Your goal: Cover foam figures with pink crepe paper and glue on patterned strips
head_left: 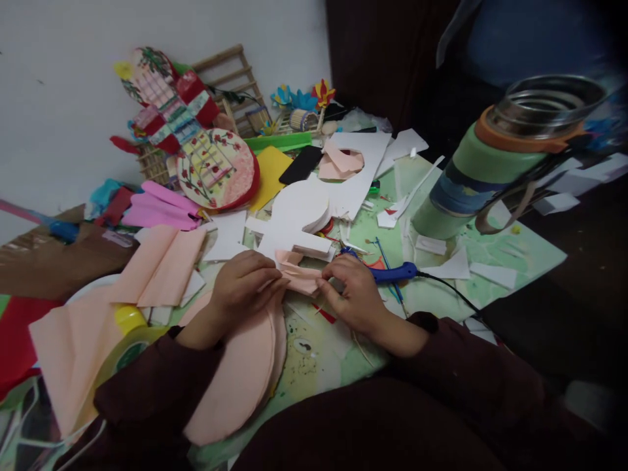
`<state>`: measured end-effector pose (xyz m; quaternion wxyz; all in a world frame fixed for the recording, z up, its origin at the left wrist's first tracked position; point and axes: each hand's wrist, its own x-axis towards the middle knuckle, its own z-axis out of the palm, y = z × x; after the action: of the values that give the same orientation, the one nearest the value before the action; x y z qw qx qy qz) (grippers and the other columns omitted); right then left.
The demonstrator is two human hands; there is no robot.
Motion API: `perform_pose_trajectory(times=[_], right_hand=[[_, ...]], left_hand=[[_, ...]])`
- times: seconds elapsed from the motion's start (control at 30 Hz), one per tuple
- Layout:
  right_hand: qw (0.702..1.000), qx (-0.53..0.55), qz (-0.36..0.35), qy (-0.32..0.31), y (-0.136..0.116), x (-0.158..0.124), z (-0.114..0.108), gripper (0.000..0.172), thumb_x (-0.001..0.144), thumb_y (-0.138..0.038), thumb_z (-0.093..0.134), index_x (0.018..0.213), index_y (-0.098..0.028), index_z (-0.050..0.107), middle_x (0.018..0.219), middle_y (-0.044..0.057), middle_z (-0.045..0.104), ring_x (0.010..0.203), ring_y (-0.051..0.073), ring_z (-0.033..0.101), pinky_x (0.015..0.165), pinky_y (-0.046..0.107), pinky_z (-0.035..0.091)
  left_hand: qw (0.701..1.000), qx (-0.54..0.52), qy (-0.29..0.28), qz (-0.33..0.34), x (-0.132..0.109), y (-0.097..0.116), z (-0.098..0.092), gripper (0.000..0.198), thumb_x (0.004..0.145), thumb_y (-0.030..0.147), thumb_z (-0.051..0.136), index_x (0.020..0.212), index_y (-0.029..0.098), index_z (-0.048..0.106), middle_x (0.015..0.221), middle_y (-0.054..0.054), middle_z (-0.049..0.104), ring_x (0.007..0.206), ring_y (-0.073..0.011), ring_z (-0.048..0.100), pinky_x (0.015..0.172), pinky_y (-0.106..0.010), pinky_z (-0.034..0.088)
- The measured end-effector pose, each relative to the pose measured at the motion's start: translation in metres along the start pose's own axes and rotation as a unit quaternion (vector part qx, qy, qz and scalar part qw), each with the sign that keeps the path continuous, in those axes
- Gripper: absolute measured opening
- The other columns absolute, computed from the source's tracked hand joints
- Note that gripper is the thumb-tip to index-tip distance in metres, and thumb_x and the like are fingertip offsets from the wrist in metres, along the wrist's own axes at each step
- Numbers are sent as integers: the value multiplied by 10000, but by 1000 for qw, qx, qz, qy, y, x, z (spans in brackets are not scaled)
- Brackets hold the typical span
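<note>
My left hand (245,284) and my right hand (354,291) meet over a small folded piece of pink crepe paper (299,278), each pinching one end of it with closed fingers. Under my left wrist lies a large round pink paper piece (245,373) on the green cutting mat (495,252). A blue glue gun (392,272) with a black cord lies just behind my right hand. White foam board cut-outs (299,216) lie right beyond the pink piece.
A tall green and blue flask (490,157) stands at the right. Pink crepe sheets (157,265), a glue bottle with a yellow cap (128,318) and red paper lie to the left. Decorated round craft pieces (216,169) and a bamboo rack lean against the wall.
</note>
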<state>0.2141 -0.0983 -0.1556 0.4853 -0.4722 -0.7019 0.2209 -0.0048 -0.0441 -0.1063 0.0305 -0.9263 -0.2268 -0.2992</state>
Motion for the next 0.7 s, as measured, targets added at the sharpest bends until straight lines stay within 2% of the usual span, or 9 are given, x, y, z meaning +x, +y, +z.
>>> perform_pose_trajectory(times=[0.1,0.2,0.43,0.57,0.7], right_hand=[[1000,-2,0,0,0,0,1,129,863,-231,540,751,-179,575,748,56,625,764,201,553,715,351,430],[1000,0,-9,-1,1,1,1,117,874,-246,539,778,-188,572,763,52,629,781,205,552,715,349,430],[1000,-1,-22,13,3,1,3,155,886,-227,526,734,-203,549,721,30,606,745,190,548,683,331,425],[999,5,-34,23,3,1,4,157,902,-230,518,750,-204,551,723,25,604,739,182,543,686,328,429],[998,-1,-53,20,0,4,7,134,909,-218,513,788,-197,567,764,42,614,782,192,546,717,339,436]], left_hand=[[996,-35,-80,3,2,0,3,22,857,183,631,878,180,624,825,-54,673,741,-156,597,650,-286,481],[992,-48,-114,-25,3,2,5,90,898,220,576,934,165,638,928,-90,682,848,-180,612,728,-313,510],[990,-77,-105,-54,2,4,6,256,914,271,567,1149,175,595,1083,-116,676,1009,-218,608,862,-401,520],[986,-89,-120,-68,4,4,9,253,915,294,574,1134,173,602,1077,-109,674,1008,-217,607,871,-408,508],[985,-117,-106,-75,8,6,11,196,905,279,591,1054,162,640,1023,-99,674,984,-209,604,852,-375,503]])
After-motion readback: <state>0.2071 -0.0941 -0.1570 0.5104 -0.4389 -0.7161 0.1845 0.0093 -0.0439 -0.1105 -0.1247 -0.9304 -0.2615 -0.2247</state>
